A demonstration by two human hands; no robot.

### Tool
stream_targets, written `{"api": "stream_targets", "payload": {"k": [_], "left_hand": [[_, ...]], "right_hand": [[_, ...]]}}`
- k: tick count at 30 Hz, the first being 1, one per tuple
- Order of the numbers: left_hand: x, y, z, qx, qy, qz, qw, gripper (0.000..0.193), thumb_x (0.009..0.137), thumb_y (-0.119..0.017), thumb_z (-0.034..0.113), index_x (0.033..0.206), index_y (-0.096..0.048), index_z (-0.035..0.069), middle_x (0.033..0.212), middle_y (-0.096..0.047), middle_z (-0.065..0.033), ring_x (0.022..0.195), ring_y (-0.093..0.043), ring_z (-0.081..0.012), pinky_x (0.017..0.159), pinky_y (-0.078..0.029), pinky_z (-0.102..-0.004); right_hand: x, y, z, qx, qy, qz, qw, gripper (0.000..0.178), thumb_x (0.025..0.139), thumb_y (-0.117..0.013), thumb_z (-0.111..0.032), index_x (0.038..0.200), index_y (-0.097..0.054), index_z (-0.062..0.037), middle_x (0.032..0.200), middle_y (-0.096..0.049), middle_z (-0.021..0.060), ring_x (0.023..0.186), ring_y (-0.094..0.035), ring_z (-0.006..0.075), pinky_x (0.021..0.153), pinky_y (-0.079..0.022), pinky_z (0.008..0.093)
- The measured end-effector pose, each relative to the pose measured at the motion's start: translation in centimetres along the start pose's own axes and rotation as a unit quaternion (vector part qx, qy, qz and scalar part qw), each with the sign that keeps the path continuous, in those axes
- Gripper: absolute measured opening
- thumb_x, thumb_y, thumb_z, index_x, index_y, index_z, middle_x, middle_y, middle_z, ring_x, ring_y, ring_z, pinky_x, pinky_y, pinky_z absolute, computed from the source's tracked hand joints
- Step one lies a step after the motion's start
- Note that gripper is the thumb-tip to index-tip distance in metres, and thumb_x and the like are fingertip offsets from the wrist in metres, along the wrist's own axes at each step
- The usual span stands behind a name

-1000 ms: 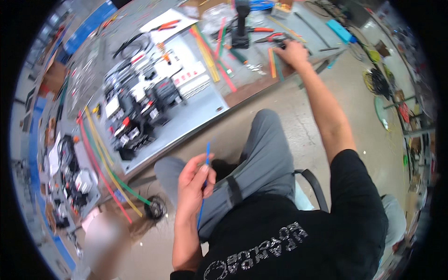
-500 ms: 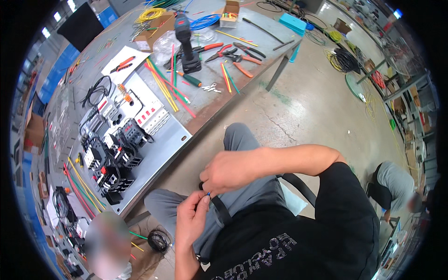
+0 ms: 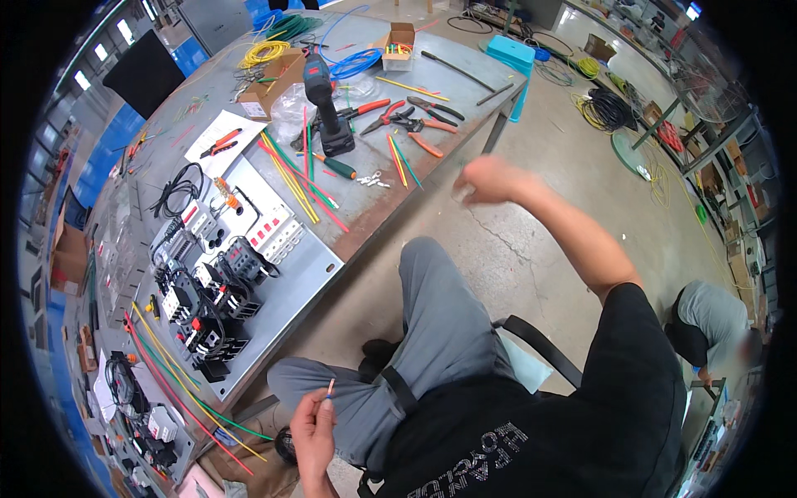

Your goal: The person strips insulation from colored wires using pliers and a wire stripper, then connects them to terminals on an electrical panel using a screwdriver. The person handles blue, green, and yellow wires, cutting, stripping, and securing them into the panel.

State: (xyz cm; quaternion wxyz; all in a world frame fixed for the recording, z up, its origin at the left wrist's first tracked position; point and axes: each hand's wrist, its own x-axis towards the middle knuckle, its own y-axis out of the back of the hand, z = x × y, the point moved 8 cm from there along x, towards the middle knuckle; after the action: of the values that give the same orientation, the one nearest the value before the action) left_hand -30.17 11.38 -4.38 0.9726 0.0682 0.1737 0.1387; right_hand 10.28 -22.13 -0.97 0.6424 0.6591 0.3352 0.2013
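My left hand (image 3: 314,427) is closed low over my lap, with a short wire (image 3: 331,388) pinched between thumb and fingers. Its bare copper end points up, and a bit of blue shows at the fingertips. My right hand (image 3: 490,180) is lifted off to the right, beyond the table's near edge, and is blurred by motion. The tools closest to it are orange-handled pliers (image 3: 425,144), red-handled cutters (image 3: 385,118) and black-handled pliers (image 3: 437,109). Small white terminals (image 3: 373,179) and a green-handled screwdriver (image 3: 336,167) lie near the same edge.
On the metal table (image 3: 374,214), a mounting plate (image 3: 309,272) carries black contactors (image 3: 242,260) and breakers. A cordless drill (image 3: 328,108) stands behind coloured strips. Yellow and blue wire coils and small cartons sit farther back. A turquoise stool (image 3: 510,54) stands beyond; another person (image 3: 710,319) crouches right.
My right hand has left my left hand and swung up and right toward the table edge. My left hand has dropped slightly left, and the wire's copper end now shows.
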Motion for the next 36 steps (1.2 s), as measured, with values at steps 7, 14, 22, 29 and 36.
{"api": "stream_targets", "payload": {"k": [7,14,22,29,36], "left_hand": [[3.0,-5.6,1.6,-0.071,-0.013,-0.049,0.996,0.024,0.106,-0.061,0.014,0.128,-0.066,0.005,0.076,-0.057,0.0032,0.06,-0.044,-0.0023,0.052,-0.032,-0.0198],[3.7,-5.4,2.3,-0.104,0.015,0.001,0.994,0.02,0.107,-0.059,0.011,0.124,-0.067,0.002,0.079,-0.06,0.0017,0.064,-0.047,-0.0026,0.055,-0.036,-0.0198],[5.8,-5.4,2.6,-0.144,0.003,0.015,0.989,0.022,0.107,-0.06,0.014,0.124,-0.066,0.003,0.077,-0.06,0.0005,0.058,-0.044,-0.0021,0.05,-0.034,-0.0196],[6.7,-5.5,3.8,-0.131,-0.012,-0.005,0.991,0.021,0.107,-0.059,0.013,0.124,-0.066,0.003,0.077,-0.06,0.0004,0.057,-0.044,-0.0021,0.05,-0.033,-0.019],[5.6,-4.9,6.8,-0.156,-0.099,-0.013,0.983,0.021,0.106,-0.057,0.008,0.125,-0.063,0.001,0.075,-0.062,-0.0028,0.052,-0.043,-0.0028,0.047,-0.031,-0.0195]], "right_hand": [[14.5,4.0,8.6,0.154,-0.142,0.248,0.946,0.029,0.086,-0.072,-0.035,0.104,-0.081,-0.0137,0.098,-0.077,0.0147,0.096,-0.073,0.0346,0.083,-0.058,0.0469],[24.0,2.0,6.6,0.011,-0.209,0.148,0.967,0.026,0.085,-0.072,-0.024,0.103,-0.08,-0.0063,0.108,-0.077,0.0183,0.105,-0.073,0.0358,0.091,-0.058,0.0474],[25.8,1.4,8.1,0.078,-0.139,0.155,0.975,0.025,0.089,-0.071,-0.021,0.105,-0.075,-0.003,0.109,-0.074,0.0212,0.106,-0.07,0.0394,0.091,-0.056,0.0467],[20.6,5.8,10.9,0.351,-0.081,0.354,0.863,0.035,0.098,-0.068,-0.032,0.114,-0.064,-0.0004,0.104,-0.072,0.018,0.098,-0.069,0.0312,0.088,-0.053,0.0409],[6.0,10.9,-0.3,0.598,0.014,0.355,0.719,0.04,0.099,-0.072,-0.039,0.115,-0.058,-0.006,0.082,-0.065,0.0013,0.067,-0.059,0.0074,0.057,-0.047,0.0253]]}}
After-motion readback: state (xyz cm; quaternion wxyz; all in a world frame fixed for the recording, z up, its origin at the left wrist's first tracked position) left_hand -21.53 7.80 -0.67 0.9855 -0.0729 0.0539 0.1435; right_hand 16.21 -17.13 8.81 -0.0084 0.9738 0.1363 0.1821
